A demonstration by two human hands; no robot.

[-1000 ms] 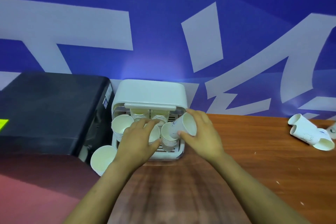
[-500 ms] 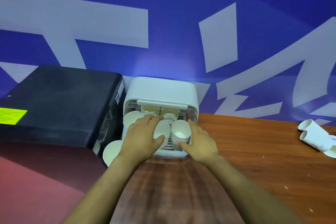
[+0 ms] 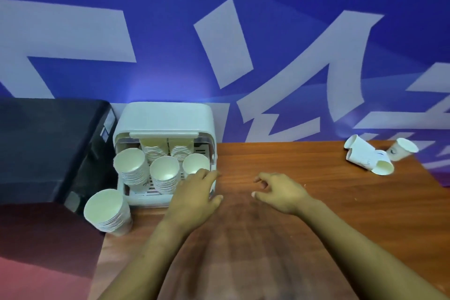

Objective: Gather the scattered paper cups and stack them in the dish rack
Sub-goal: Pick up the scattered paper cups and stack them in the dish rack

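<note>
Right hand (image 3: 280, 192) has left the dish rack (image 3: 165, 117); labels unreadable.

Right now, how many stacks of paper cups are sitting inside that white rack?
5 stacks in the dish rack: front left stack, front middle stack, front right stack partly behind the left hand, back left stack, back right stack. More may hide under the lid.

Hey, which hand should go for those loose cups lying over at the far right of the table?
The right hand, probably. It hovers empty over the table, on the same side as the scattered cups. The left hand sits against the dish rack, farther away, and would have to cross over.
</note>
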